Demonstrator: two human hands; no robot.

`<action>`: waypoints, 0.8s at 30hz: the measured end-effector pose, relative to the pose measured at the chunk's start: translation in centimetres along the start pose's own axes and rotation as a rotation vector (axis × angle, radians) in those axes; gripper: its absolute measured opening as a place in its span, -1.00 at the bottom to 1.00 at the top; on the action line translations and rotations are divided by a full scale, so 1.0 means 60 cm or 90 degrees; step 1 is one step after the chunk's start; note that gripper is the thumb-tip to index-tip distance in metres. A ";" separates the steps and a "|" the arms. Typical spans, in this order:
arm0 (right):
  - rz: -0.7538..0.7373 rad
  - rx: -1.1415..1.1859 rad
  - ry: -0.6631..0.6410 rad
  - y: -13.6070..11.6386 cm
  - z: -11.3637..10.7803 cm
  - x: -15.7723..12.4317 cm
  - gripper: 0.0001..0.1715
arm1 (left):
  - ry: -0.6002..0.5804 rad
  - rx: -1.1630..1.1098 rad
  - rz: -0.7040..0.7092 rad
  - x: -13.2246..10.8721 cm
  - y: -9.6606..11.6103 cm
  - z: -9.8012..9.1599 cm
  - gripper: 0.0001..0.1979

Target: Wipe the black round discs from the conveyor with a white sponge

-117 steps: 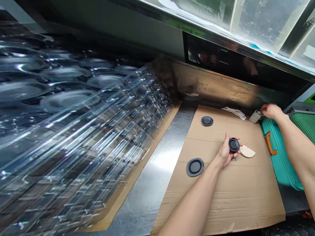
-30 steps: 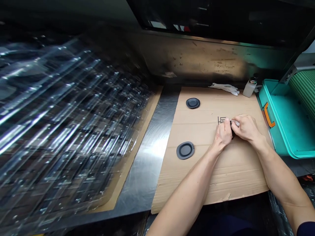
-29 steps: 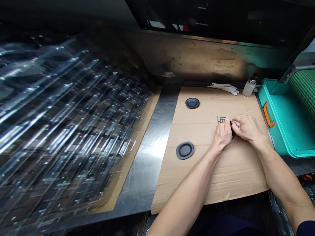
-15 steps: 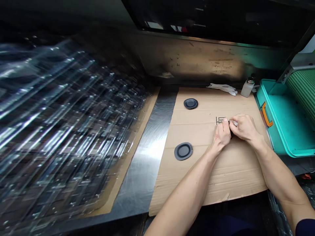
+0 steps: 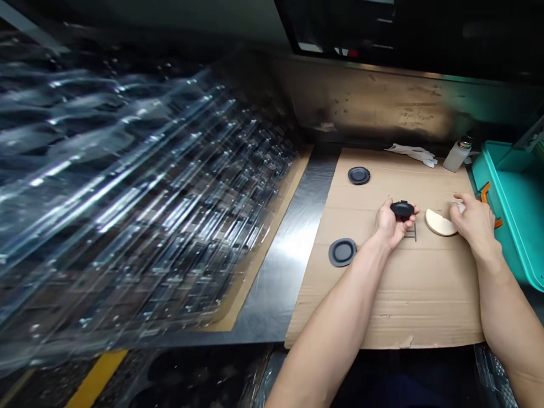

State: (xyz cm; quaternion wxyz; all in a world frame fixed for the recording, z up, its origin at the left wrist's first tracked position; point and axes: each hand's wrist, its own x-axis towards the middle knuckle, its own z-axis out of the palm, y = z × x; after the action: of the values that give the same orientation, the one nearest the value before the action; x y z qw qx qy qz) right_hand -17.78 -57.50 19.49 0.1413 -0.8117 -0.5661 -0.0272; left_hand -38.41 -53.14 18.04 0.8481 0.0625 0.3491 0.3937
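Note:
My left hand (image 5: pixel 391 224) holds a small black oval part (image 5: pixel 402 209) above the cardboard, fingers wrapped beneath it. My right hand (image 5: pixel 475 222) is curled at the right side of the cardboard, with a small pale item partly showing between its fingers. Beside that hand lies a thick cream-coloured round pad (image 5: pixel 441 224); its right part is hidden by the fingers. Two flat dark oval pieces rest to the left: a far one (image 5: pixel 359 175) and a nearer grey-rimmed one (image 5: pixel 342 252), close to my left forearm.
A cardboard sheet (image 5: pixel 374 317) covers the metal bench (image 5: pixel 272 272). Stacked clear plastic trays (image 5: pixel 170 215) fill the left, blurred. At the back lie white gloves (image 5: pixel 412 152) and a small bottle (image 5: pixel 457 156). A teal bin (image 5: pixel 510 226) with an orange handle stands at right.
My hands have parted: the left now shows the black part, while the right has moved rightward beside the cream pad, which was hidden before. The whole view has shifted left.

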 end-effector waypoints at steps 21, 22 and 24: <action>-0.263 0.208 0.011 -0.075 0.023 -0.050 -0.49 | -0.091 -0.036 0.122 0.016 -0.027 -0.010 -0.62; -0.301 0.210 -0.018 -0.088 0.029 -0.059 -0.51 | -0.099 -0.038 0.119 0.016 -0.028 -0.010 -0.62; -0.343 0.188 -0.052 -0.108 0.036 -0.072 -0.53 | -0.112 -0.031 0.111 0.016 -0.028 -0.011 -0.60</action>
State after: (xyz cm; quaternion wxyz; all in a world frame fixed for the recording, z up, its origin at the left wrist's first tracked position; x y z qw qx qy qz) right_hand -25.58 -58.80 17.86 0.2223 -0.6033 -0.7642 0.0515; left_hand -37.36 -53.74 16.39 0.8391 0.1064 0.2569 0.4676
